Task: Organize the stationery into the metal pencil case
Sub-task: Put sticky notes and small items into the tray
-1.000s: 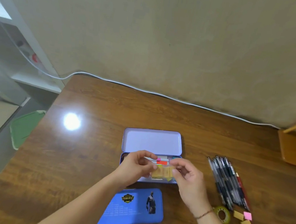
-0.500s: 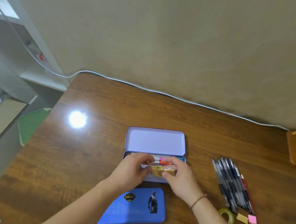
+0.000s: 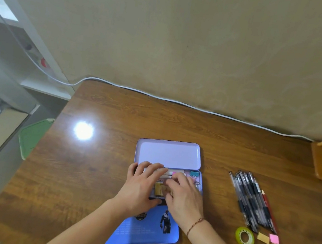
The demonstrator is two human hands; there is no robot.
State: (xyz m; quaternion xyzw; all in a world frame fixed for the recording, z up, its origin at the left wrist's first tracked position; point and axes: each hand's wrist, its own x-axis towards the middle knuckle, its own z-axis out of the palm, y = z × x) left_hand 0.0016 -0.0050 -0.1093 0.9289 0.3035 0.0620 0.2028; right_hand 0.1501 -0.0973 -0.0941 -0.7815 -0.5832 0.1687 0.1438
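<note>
The metal pencil case (image 3: pixel 201 183) lies in the middle of the wooden table with its pale lilac lid (image 3: pixel 169 153) standing open behind it. Both hands are down inside it. My left hand (image 3: pixel 140 185) lies palm down over the left half, fingers spread across white and pink items. My right hand (image 3: pixel 184 196) curls its fingers on the yellow note pads (image 3: pixel 159 189) resting in the case. A teal binder clip (image 3: pixel 194 173) sits in the far right corner. Several pens (image 3: pixel 252 200) and a red pencil (image 3: pixel 269 213) lie to the right.
A blue printed tin piece (image 3: pixel 145 232) lies flat in front of the case, partly under my wrists. A green tape roll (image 3: pixel 244 237), two yellow note pads (image 3: pixel 263 238) and a pink one (image 3: pixel 274 238) sit near the pens. A white cable (image 3: pixel 179 102) runs along the wall.
Both hands have gone down from just above the case into it, bringing the yellow note pads to rest inside. My left fingers have spread out flat.
</note>
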